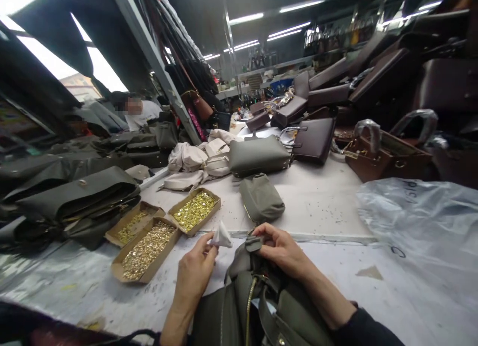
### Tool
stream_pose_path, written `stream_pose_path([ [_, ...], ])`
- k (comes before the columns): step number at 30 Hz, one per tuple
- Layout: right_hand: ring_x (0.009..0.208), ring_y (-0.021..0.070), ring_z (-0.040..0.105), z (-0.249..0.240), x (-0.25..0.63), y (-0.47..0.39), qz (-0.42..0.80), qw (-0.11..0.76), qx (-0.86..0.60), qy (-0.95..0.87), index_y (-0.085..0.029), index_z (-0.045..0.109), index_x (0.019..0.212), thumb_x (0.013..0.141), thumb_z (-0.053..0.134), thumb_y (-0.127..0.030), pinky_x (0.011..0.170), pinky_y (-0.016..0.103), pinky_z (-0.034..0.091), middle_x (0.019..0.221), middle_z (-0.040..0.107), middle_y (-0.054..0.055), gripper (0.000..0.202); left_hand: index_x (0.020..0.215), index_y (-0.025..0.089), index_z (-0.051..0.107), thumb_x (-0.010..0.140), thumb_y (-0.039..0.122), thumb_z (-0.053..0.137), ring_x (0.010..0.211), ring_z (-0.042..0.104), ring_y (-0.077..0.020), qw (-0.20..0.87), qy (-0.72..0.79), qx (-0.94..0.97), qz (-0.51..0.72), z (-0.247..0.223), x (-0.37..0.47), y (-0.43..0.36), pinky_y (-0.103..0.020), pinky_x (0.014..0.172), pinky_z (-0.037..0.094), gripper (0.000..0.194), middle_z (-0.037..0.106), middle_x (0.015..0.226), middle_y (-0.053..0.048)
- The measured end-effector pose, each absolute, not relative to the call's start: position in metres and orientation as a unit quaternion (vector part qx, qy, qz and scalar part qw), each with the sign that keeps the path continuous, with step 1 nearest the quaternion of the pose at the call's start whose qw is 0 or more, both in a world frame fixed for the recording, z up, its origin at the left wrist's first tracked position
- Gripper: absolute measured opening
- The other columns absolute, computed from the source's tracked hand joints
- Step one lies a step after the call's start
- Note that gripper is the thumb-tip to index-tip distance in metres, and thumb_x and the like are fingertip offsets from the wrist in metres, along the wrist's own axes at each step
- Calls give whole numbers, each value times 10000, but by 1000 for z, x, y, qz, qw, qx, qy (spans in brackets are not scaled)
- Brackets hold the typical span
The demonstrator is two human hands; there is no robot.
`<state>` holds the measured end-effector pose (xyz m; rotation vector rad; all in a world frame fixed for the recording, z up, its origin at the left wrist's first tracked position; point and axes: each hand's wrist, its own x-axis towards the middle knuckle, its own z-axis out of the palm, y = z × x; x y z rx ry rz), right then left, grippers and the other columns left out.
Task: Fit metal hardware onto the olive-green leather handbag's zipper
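Between thumb and fingers, my left hand (196,266) pinches a small white cone-shaped piece (221,236), perhaps folded paper or cloth. My right hand (282,249) is closed on the top edge of an olive-green bag (239,291) at the front of the table. The bag stands partly unzipped, a gold zipper running down its side and a strap loop showing. Just beyond it lies a small olive pouch (262,197). To the left of my left hand are cardboard trays of small metal fittings, one tray (149,249) gold-coloured and another (194,210) brighter yellow.
Dark green bags (82,191) are heaped at the left, cream bags (194,159) behind the trays. A grey-green bag (259,156) and brown handbags (388,154) stand farther back and right. Clear plastic (421,236) covers the right side. A person (144,112) sits at the far left.
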<state>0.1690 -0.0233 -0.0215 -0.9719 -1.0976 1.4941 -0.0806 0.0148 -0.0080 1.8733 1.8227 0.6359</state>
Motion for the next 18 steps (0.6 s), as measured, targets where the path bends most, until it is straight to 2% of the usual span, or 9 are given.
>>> stream_pose_path([
  [3,571,76,386,-17,169,-23,622,506,-402,-443,-190,611,977,742,806,-389,513,206,269,707,536,-60,365,1143,188,670,756,401,739,843,741,-252,412,612,579,346,-6,-90,2,-326,773,564,447,783,948,-67],
  [6,534,69,385,-12,170,-23,624,495,-414,-440,-185,622,962,719,815,-394,488,202,268,667,531,-68,374,970,162,711,649,326,816,1000,734,-281,517,588,455,423,6,-95,-12,-340,844,581,375,775,1073,-102],
  [8,498,65,385,-10,170,-23,626,484,-424,-441,-185,624,964,711,824,-423,457,201,260,643,533,-73,401,819,161,714,580,275,837,970,736,-268,545,580,372,478,17,-99,-19,-325,833,591,293,779,1023,-87],
  [11,462,64,404,-11,170,-23,618,480,-434,-446,-188,618,976,720,822,-465,419,194,265,620,532,-79,429,696,165,674,485,236,858,797,714,-214,551,569,295,535,36,-104,-25,-289,734,600,290,755,845,-44],
  [18,420,56,444,-15,169,-23,613,487,-418,-461,-192,610,980,755,799,-501,391,179,343,631,570,-81,427,767,204,603,531,259,902,760,624,-175,607,516,306,521,79,-89,-50,-273,690,589,385,631,818,-14],
])
